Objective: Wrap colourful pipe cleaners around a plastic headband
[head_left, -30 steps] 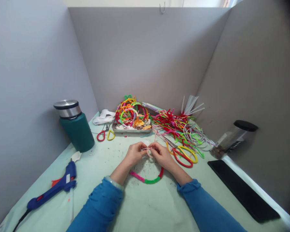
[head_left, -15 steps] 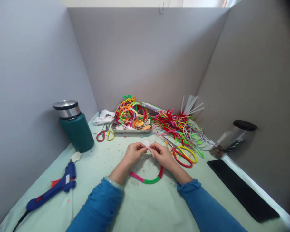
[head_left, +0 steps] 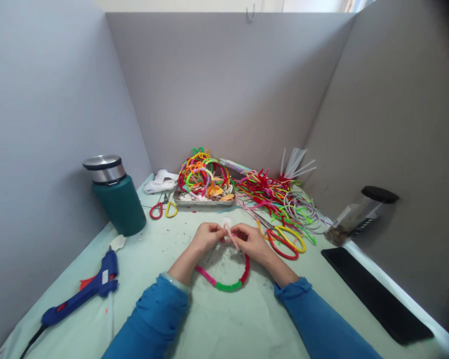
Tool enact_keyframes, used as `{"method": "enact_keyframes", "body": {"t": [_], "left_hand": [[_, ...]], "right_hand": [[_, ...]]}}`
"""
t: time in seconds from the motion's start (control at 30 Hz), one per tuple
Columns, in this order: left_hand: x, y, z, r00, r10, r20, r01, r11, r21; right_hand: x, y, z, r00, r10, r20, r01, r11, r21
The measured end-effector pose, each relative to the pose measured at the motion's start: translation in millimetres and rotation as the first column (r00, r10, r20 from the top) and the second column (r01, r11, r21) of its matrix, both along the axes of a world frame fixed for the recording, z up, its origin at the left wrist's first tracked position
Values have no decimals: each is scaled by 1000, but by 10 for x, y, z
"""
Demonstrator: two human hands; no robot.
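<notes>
Both hands meet over the middle of the green-covered table. My left hand (head_left: pixel 208 237) pinches the top of a curved fuzzy ring (head_left: pixel 229 287), whose lower part shows pink, green and red. Opposite it, my right hand (head_left: pixel 249 240) has its fingers closed on a pale pink pipe cleaner (head_left: pixel 232 238) that slants down from the fingertips. A small whitish piece (head_left: pixel 227 220) shows just beyond the fingertips. The upper part of the ring is hidden by the fingers.
A metal tray (head_left: pixel 204 203) holds colourful fuzzy rings and shells. Right of it lie piled pipe cleaners (head_left: pixel 269 189) and large scissors (head_left: pixel 284 242). A green flask (head_left: pixel 119 204) and blue glue gun (head_left: pixel 86 291) are left; a clear jar (head_left: pixel 353 217) and black slab (head_left: pixel 376 294) are right.
The ring has shifted slightly down and left, and its red part shows more. The pale pink pipe cleaner now stands out more between the fingertips.
</notes>
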State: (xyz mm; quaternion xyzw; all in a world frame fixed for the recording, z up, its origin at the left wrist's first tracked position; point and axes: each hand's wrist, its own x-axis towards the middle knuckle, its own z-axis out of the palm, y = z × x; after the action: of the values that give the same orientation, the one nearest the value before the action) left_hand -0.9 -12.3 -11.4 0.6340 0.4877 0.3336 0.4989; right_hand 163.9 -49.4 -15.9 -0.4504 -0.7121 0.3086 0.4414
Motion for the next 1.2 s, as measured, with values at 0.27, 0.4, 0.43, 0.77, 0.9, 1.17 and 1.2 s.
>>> {"method": "enact_keyframes", "body": {"t": [0.27,0.4,0.43,0.77,0.9,1.17,1.2], "left_hand": [[7,-51,35,994,-69,-81,71,997,21],[8,-79,80,992,-81,-93,83,996,18],[8,-79,80,992,-78,-94,80,997,17],[-3,-10,8,995,70,-76,-63,994,91],[5,-16,11,995,71,-73,-65,994,84],[11,-11,-46,994,76,-78,-78,997,-17],[12,-9,-50,994,79,-81,-80,997,-21]], "right_hand": [[40,62,-33,984,-128,-127,111,984,-136],[81,122,-53,931,-214,-296,130,951,-279],[88,124,-44,916,-230,-328,129,945,-301],[-25,-4,38,991,-127,-33,125,990,-72],[-65,1,-29,997,-79,-1,79,995,-57],[-65,36,-108,999,-43,-24,40,994,-100],[-66,32,-105,998,-54,-16,52,994,-95]]}}
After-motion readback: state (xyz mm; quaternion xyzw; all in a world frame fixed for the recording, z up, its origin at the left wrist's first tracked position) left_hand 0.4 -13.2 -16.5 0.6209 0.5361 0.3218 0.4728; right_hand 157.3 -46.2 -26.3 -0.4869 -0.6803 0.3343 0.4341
